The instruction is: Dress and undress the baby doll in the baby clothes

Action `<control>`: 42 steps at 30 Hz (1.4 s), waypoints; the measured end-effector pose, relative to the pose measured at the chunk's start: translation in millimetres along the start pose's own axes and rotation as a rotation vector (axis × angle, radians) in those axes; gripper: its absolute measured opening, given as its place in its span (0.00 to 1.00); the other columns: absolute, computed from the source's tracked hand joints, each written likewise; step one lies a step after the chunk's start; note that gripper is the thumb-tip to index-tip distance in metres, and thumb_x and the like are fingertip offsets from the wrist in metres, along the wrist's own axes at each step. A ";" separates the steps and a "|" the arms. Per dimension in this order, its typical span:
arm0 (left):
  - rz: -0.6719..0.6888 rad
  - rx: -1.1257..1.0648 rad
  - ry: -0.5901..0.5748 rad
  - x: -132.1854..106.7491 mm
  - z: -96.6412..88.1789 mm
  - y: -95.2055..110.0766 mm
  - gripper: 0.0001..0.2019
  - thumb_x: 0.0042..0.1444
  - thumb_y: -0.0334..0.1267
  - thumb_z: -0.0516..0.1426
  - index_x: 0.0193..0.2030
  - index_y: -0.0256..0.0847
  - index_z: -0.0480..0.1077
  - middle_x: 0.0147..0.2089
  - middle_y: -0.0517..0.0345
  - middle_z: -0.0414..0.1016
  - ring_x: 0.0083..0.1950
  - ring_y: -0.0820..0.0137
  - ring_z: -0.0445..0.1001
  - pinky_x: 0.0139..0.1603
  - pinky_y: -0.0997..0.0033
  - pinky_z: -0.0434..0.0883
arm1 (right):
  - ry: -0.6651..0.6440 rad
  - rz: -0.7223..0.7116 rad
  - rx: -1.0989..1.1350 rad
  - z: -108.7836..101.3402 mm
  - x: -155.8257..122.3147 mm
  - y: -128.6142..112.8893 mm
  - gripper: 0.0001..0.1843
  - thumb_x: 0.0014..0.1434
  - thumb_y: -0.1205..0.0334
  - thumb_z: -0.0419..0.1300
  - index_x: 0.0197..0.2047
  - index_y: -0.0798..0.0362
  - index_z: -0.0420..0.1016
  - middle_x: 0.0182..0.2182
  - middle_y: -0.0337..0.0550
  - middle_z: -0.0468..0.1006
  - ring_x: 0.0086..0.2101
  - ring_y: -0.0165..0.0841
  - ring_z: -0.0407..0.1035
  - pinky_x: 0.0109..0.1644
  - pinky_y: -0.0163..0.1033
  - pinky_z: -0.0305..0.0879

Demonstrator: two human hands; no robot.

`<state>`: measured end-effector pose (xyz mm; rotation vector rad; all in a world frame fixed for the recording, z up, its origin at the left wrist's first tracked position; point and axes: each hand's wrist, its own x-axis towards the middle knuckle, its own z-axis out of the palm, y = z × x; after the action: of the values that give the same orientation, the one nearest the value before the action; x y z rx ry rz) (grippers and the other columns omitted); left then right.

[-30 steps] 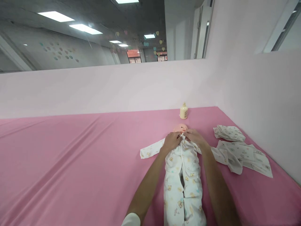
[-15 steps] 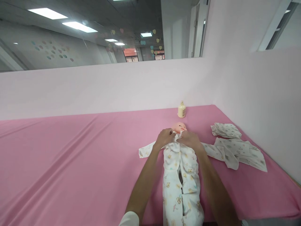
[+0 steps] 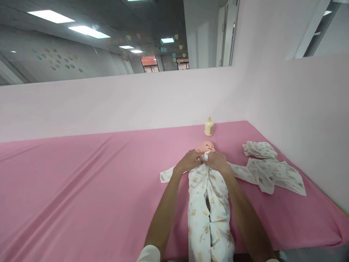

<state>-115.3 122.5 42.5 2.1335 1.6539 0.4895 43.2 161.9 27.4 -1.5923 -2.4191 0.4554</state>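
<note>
The bare left hand (image 3: 189, 160) and right hand (image 3: 216, 161) are narrowly pinching the collar (image 3: 205, 157) of a white, bear-print cloth suit (image 3: 197, 183), which is lying with a pink plastic doll (image 3: 206, 146) toward the pink-sheeted table's (image 3: 122, 200) near edge. Uneven pulling could be leaving the suit twisted.
</note>
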 end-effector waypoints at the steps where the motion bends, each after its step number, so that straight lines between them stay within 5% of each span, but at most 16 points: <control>1: 0.016 0.007 0.014 -0.4 0.1 1.5 0.07 0.55 0.40 0.55 0.33 0.41 0.72 0.36 0.55 0.69 0.47 0.63 0.66 0.45 0.69 0.64 | -0.004 -0.027 0.054 -1.8 0.3 1.5 0.11 0.53 0.59 0.58 0.22 0.52 0.65 0.24 0.39 0.69 0.30 0.32 0.66 0.33 0.35 0.56; 6: 0.056 -0.029 -0.047 0.6 0.1 5.7 0.08 0.56 0.40 0.54 0.30 0.41 0.69 0.35 0.56 0.68 0.40 0.65 0.67 0.40 0.69 0.65 | -0.094 -0.119 0.567 -10.4 -0.6 13.1 0.17 0.51 0.63 0.54 0.18 0.51 0.48 0.17 0.31 0.47 0.19 0.23 0.44 0.23 0.33 0.40; 13: 0.105 -0.149 -0.048 -4.3 -6.1 9.3 0.11 0.58 0.39 0.50 0.37 0.42 0.73 0.39 0.56 0.69 0.38 0.69 0.66 0.39 0.71 0.64 | -0.198 -0.071 0.771 -1.8 -1.4 21.8 0.11 0.52 0.62 0.52 0.22 0.50 0.55 0.16 0.29 0.53 0.19 0.23 0.49 0.23 0.31 0.46; 17: 0.050 -0.214 -0.034 -9.3 -14.6 3.8 0.10 0.58 0.42 0.50 0.31 0.41 0.67 0.31 0.60 0.64 0.30 0.72 0.60 0.32 0.72 0.59 | -0.142 -0.029 0.659 4.1 -1.5 19.7 0.09 0.50 0.67 0.51 0.21 0.50 0.55 0.16 0.30 0.55 0.19 0.25 0.51 0.23 0.32 0.46; 22: -0.042 -0.156 -0.039 -13.1 -23.4 -4.4 0.10 0.53 0.42 0.53 0.26 0.41 0.61 0.31 0.60 0.62 0.30 0.71 0.59 0.30 0.71 0.58 | 0.153 0.085 0.361 1.3 -28.4 3.7 0.03 0.54 0.64 0.53 0.29 0.51 0.64 0.25 0.37 0.68 0.28 0.31 0.61 0.30 0.34 0.49; 28: -0.043 -0.118 -0.080 -16.3 -23.4 -3.0 0.10 0.51 0.43 0.54 0.25 0.40 0.61 0.32 0.59 0.63 0.31 0.71 0.61 0.31 0.71 0.59 | 0.068 0.069 0.064 9.9 -65.8 -17.9 0.05 0.56 0.67 0.51 0.31 0.54 0.67 0.30 0.43 0.75 0.32 0.33 0.66 0.32 0.37 0.46; 35: -0.049 -0.060 -0.108 -17.3 -28.2 -5.5 0.12 0.51 0.43 0.54 0.24 0.39 0.61 0.31 0.60 0.63 0.30 0.72 0.60 0.31 0.71 0.59 | 0.042 0.079 -0.103 10.0 -68.1 -16.7 0.10 0.59 0.68 0.49 0.34 0.55 0.71 0.34 0.48 0.78 0.35 0.36 0.70 0.33 0.38 0.48; 42: 0.080 0.089 -0.090 -15.8 -15.8 16.5 0.12 0.51 0.48 0.57 0.30 0.43 0.75 0.40 0.56 0.71 0.47 0.63 0.65 0.46 0.66 0.60 | 0.063 0.060 -0.170 16.0 -67.2 -17.1 0.10 0.59 0.68 0.51 0.35 0.56 0.73 0.35 0.52 0.78 0.36 0.39 0.71 0.34 0.38 0.52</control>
<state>-113.3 105.0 63.9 2.2590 1.5734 0.3435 49.7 91.6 18.4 -1.7238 -2.4249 0.2105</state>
